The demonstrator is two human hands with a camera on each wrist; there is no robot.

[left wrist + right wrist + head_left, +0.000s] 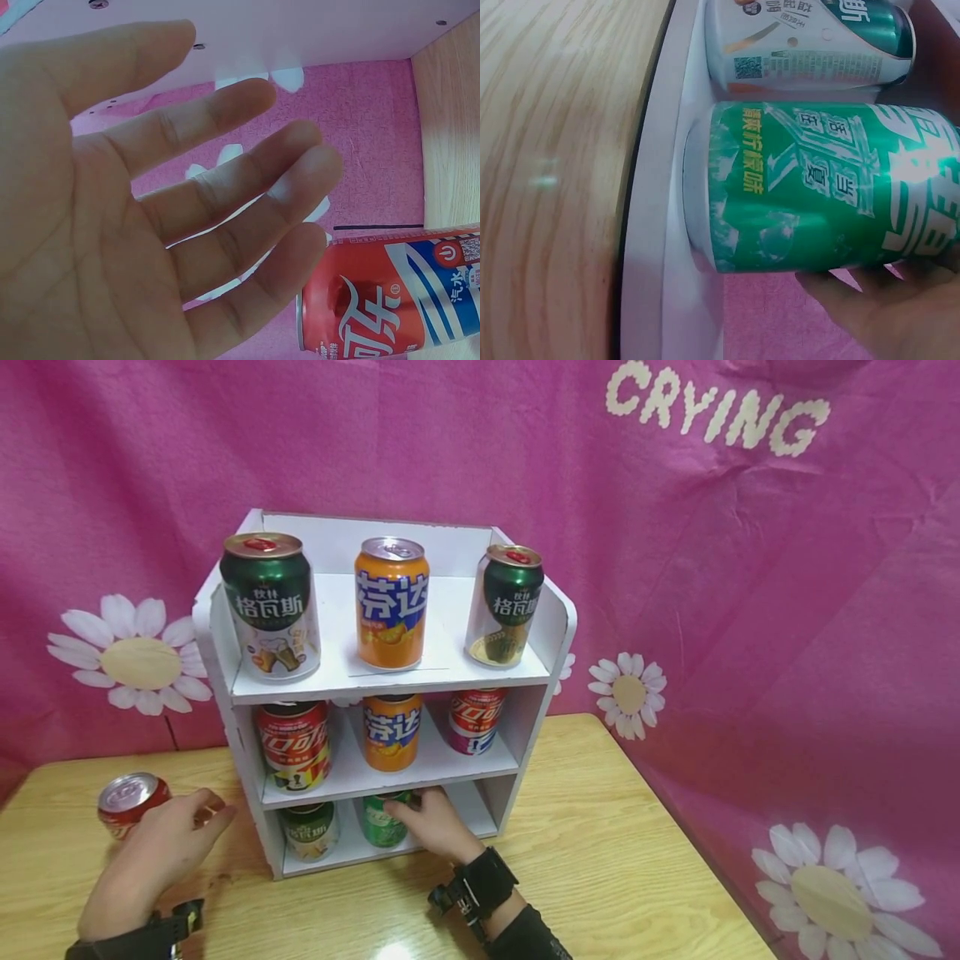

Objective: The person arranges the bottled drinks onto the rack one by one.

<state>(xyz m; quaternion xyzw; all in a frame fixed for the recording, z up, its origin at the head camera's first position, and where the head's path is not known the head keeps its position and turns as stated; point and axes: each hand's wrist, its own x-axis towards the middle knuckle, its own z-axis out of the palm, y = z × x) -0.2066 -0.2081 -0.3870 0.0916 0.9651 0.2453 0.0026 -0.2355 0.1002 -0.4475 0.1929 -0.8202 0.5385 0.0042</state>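
Observation:
On the bottom shelf of a white rack [480, 810], my right hand [435, 828] grips a green soda can [385, 823] near its top. The thumb lies across its front in the head view. The right wrist view has the can [817, 187] with its base at the shelf, fingers [847, 300] around its far side. Left of the rack, my left hand [168, 839] holds nothing, its fingers spread and slightly bent. Beside it a red cola can [129, 803] stands on the table, partly hidden by that hand. The cola can [375, 300] also appears past the fingertips in the left wrist view.
Left of the green can stands a green-and-white can [309, 832]. The middle shelf carries two red cans and an orange can [392, 733]. On top are another orange can [392, 602] and two green-topped cans. A pink cloth [712, 610] hangs behind the wooden table [600, 843].

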